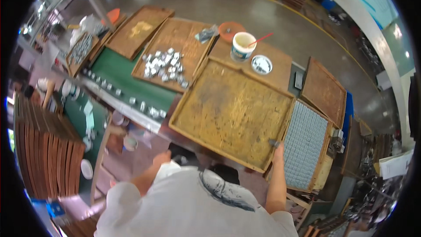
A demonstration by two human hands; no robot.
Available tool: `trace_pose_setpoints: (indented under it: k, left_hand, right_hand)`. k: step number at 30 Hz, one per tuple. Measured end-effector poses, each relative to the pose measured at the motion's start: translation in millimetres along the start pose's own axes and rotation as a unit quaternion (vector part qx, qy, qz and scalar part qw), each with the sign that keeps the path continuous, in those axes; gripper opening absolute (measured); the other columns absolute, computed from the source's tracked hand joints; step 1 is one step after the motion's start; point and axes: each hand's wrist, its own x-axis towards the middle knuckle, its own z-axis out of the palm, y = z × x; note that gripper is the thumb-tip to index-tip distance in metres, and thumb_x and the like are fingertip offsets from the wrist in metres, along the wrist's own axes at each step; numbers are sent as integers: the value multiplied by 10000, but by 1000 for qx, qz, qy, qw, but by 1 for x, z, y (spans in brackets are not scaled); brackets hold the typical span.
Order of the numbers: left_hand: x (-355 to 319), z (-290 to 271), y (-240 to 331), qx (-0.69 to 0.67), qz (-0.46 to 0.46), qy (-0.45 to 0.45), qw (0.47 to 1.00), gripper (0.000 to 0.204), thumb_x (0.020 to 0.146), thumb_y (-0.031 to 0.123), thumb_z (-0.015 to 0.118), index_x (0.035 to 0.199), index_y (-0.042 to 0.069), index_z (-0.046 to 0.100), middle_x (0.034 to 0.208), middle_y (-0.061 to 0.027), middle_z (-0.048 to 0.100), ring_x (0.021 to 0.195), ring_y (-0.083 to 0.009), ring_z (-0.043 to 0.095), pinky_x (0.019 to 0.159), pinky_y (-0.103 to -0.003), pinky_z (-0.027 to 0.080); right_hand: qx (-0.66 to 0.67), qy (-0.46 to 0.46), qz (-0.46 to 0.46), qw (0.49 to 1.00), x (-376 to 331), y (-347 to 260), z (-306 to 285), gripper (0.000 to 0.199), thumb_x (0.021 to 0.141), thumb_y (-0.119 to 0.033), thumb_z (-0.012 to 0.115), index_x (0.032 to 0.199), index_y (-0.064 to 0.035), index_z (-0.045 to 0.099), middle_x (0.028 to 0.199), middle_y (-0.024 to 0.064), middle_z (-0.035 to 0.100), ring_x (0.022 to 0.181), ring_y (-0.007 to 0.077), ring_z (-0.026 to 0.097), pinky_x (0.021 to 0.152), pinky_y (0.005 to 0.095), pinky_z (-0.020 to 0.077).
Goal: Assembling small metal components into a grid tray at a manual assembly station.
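In front of me lies a wooden tray with a raised rim and a worn yellowish bottom. At its near right corner my right hand pinches a small dark grey part just inside the rim. My left hand is low by my waist, off the tray's near left side; its fingers are too small and blurred to make out. Right of the tray, a second tray holds closely packed rows of small grey blocks. Beyond the left side, shiny metal parts are heaped in another wooden tray.
A white bucket with a red stick and a white bowl of pale bits stand behind the tray. Metal parts line a green conveyor belt at left. Stacked wooden trays rise at far left. Another wooden tray lies back right.
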Motion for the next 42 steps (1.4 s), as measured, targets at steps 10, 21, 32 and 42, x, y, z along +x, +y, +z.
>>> trace_pose_setpoints:
  k: [10, 21, 32, 42]
  left_hand:
    - [-25, -22, -47, -209, 191, -137, 949, 286, 857, 266, 586, 1016, 60, 703, 969, -233, 677, 941, -371, 654, 819, -416, 499]
    - [-26, -32, -45, -98, 120, -385, 910, 317, 849, 261, 606, 1072, 60, 709, 905, -90, 705, 740, -183, 643, 613, -380, 528]
    - [-96, -104, 26, 22, 251, -93, 963, 280, 817, 318, 617, 990, 100, 593, 883, -165, 660, 902, -376, 644, 740, -488, 508]
    - [-180, -187, -9, -124, 20, 100, 987, 182, 837, 182, 566, 896, 15, 608, 799, -260, 637, 800, -443, 625, 710, -502, 488]
  right_hand:
    - [-476, 161, -166, 849, 1, 7, -27, 361, 831, -312, 638, 1035, -17, 681, 895, 193, 682, 853, 351, 641, 797, 397, 487]
    - [-345, -367, 65, 861, -188, 195, 70, 369, 916, -220, 550, 1218, -17, 611, 1146, 235, 648, 1135, 324, 600, 967, 363, 447]
    - [-568, -565, 134, 583, -159, 281, -29, 470, 812, -374, 564, 1142, -53, 661, 1037, 177, 700, 910, 314, 681, 805, 413, 512]
    - [-310, -870, 247, 292, -387, 160, -238, 448, 819, -351, 578, 1141, -49, 652, 1039, 183, 688, 930, 309, 666, 822, 420, 501]
